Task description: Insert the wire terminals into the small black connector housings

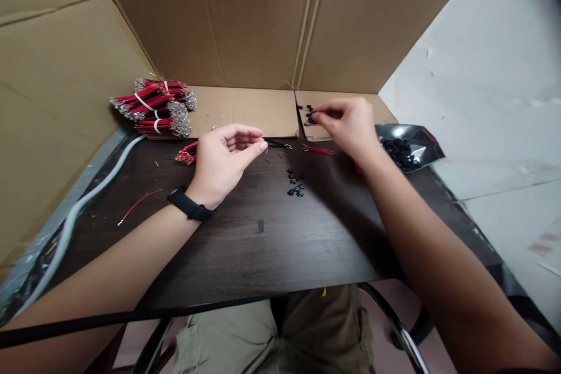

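My left hand (228, 155), with a black band on the wrist, hovers over the dark table. Its fingers are loosely curved, the thumb apart from them, and nothing shows between them. Just past its fingertips lie black wires (279, 144) with metal ends. My right hand (348, 124) reaches to the cardboard sheet at the back, thumb and forefinger pinched on a small black connector housing (312, 117). Other black housings (309, 108) lie against these fingertips. Short red wires (318, 150) rest on the table below this hand. A small group of black housings (295, 190) sits mid-table.
Tied bundles of red and black wires (160, 108) are piled at the back left. One loose red wire (139, 205) lies near a grey cable (72, 216). A plastic bag of black parts (421, 146) is behind my right forearm. Cardboard walls (245, 23) stand behind.
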The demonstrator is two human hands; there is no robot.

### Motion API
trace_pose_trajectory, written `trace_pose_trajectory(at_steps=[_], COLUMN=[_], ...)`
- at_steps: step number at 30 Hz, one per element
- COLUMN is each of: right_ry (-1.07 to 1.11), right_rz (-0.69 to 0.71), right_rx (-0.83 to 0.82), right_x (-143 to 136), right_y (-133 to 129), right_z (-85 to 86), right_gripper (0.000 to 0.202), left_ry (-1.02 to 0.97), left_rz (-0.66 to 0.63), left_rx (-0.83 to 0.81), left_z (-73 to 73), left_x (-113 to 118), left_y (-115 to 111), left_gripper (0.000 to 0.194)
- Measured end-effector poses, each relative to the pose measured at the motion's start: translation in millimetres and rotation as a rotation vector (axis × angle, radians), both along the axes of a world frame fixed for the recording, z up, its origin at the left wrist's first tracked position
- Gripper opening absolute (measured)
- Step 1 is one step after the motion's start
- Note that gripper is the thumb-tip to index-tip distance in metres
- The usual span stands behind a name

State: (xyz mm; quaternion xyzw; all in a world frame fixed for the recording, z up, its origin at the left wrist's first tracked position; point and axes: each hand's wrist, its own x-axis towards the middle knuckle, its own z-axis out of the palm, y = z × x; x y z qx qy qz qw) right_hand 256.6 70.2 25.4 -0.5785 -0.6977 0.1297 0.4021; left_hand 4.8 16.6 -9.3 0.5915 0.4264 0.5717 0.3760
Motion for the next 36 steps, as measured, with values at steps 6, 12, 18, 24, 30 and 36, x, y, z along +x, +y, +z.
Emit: trace_pose_trajectory(at_steps=[6,12,18,24,30,36], right_ry=[-0.49,-0.463,-0.47,-0.559,-0.471,-0.413], right_rz=[-0.175,-0.121,0.197,0.237,0.203,0.177], right_rx=[-0.109,-0.006,-0.134,-0.149,-0.155,-0.107], right_x=[37.1,38.8,26.3,24.8,30.1,32.0], right_y=[52.0,42.6,4.2,-3.8,-6.8,-9.1], right_z=[-3.3,-7.1,-14.6,-35.2,-37.7,-36.1], right_gripper=[0.028,0.036,0.019,0.022,0.019,0.014], left_ry=[0.04,0.07,0.117,0.201,0.503,1.062], left_rz=[-0.002,-0.005,0.034,0.021,0.045,0.067], left_rx=[0.006,0.0,0.016,0.016,0.124,0.209], left_z=[-1.6,1.0,2.2,1.1,-12.0,-21.2], left_x=[-1.8,-1.1,-5.4,-6.7,-11.0,-7.0], left_y=[2.8,0.9,3.7,5.6,11.5,20.2], left_gripper=[0.018,0.018,0.018,0.015,0.007,0.033])
